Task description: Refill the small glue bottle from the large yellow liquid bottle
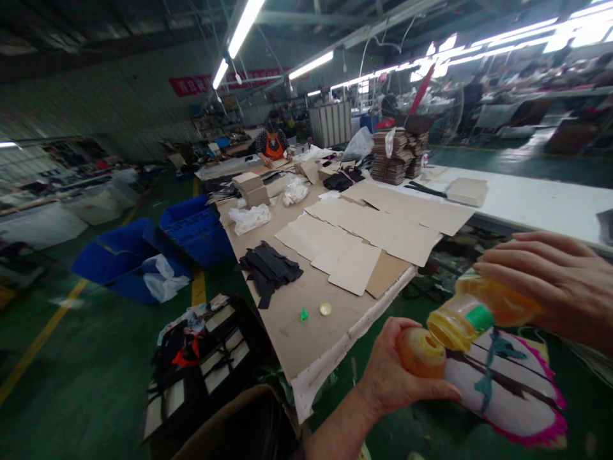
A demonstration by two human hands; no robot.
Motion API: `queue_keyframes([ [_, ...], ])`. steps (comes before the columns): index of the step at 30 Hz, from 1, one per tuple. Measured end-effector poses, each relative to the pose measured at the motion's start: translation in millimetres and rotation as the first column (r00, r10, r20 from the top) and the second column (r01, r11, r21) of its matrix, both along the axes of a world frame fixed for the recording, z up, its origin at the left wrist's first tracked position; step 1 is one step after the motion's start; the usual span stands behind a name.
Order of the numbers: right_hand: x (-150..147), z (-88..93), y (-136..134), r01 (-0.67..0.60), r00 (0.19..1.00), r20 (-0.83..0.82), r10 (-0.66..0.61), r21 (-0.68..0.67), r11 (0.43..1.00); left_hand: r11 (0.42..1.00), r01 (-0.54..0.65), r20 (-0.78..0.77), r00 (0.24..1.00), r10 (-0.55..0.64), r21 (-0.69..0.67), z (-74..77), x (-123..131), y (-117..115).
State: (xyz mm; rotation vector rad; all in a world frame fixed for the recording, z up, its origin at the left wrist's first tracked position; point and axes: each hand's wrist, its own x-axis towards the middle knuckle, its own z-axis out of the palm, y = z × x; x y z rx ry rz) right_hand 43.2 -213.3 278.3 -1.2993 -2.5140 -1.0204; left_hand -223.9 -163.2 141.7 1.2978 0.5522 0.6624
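Note:
My left hand (383,367), at the lower right, is wrapped round a small orange glue bottle or jar (416,363) with an open yellow top. My right hand (546,271) grips a larger clear plastic bottle (510,305) holding yellowish-orange liquid. This bottle is tipped to the left, its uncapped yellow mouth close to the small container's opening; whether they touch, I cannot tell. A green nozzle cap (304,314) and a round pale yellow cap (325,309) lie on the table corner. Below the bottles is a white padded piece (507,383) with a pink scalloped edge.
Beige sheets (349,233) and black strips (271,268) lie on the brown-covered table (287,345). Blue bins (129,255) and a box of black pieces (215,358) stand left. A person in an orange apron (274,148) works at the far end, near stacked boards (395,156).

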Motion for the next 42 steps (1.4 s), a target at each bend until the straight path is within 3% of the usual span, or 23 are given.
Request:
queue_keyframes([
  [11, 15, -4.4, 0, -0.014, 0.996, -0.093, 0.011, -0.031, 0.999, 1.000, -0.028, -0.007, 1.000, 0.028, 0.003, -0.7, 11, -8],
  [15, 19, -3.4, 2, -0.038, 0.997, -0.061, 0.037, -0.008, 0.999, 0.998, -0.027, 0.019, 0.999, 0.029, -0.059, -0.1, 16, -10],
  [22, 22, -2.6, 1, -0.045, 0.997, -0.067, 0.045, 0.005, 0.999, 0.998, -0.059, -0.048, 0.997, 0.060, 0.032, 1.5, 20, -12],
  [34, 27, -3.3, -1, -0.053, 0.998, -0.025, 0.053, 0.010, 0.999, 0.998, -0.028, 0.018, 0.999, 0.029, -0.056, 3.1, 26, -15],
  [42, 28, -3.4, -4, -0.039, 0.998, -0.044, 0.040, 0.006, 0.999, 0.998, -0.051, 0.006, 0.999, 0.052, -0.034, 1.6, 27, -18],
])
